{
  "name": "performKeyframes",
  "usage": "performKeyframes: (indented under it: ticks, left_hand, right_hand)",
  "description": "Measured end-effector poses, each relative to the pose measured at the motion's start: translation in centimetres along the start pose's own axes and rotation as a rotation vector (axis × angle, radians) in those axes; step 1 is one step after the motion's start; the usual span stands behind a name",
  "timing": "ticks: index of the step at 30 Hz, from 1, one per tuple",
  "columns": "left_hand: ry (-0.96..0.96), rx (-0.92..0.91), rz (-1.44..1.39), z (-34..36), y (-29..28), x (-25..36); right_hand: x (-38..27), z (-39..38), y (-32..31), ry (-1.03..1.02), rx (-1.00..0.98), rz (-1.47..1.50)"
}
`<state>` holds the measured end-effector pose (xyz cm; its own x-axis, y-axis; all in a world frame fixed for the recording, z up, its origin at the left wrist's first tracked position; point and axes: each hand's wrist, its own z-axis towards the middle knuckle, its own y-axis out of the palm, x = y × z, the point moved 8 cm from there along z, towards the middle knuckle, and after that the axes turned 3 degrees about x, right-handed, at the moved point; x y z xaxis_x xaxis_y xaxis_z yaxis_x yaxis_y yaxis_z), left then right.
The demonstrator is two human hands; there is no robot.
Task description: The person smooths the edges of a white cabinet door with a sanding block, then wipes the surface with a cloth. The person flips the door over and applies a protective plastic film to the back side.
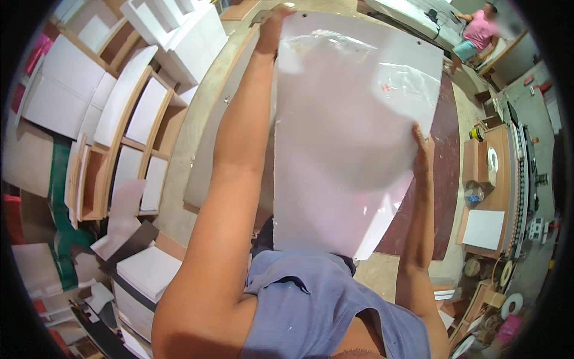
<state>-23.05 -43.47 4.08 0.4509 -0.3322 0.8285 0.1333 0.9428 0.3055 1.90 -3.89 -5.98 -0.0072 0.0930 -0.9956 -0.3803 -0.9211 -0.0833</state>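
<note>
A large white glossy panel, with patches of clear film near its upper part, is held in front of my body. My left hand grips its far upper left corner, arm stretched out. My right hand holds the right edge about midway along, thumb on the face. Behind the panel lie a grey board with small metal fittings on the left and a dark red board on the right. The panel's near end is by my waist.
Wooden cabinet carcasses with white panels and stacked boards fill the left. A long workbench with rolls and tools runs along the right. A person in a pink top is at the upper right, beside a machine bed.
</note>
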Motion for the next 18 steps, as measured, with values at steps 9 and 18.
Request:
performKeyframes:
  ticks: [9,18]
  left_hand:
    - [-0.125,-0.013,-0.015,-2.5,1.7,0.8]
    - [-0.163,-0.050,-0.007,-1.9,4.4,0.4]
  right_hand:
    - [0.5,-3.7,-1.2,0.056,0.068,0.015]
    - [0.7,-2.8,-2.1,0.135,0.076,0.017]
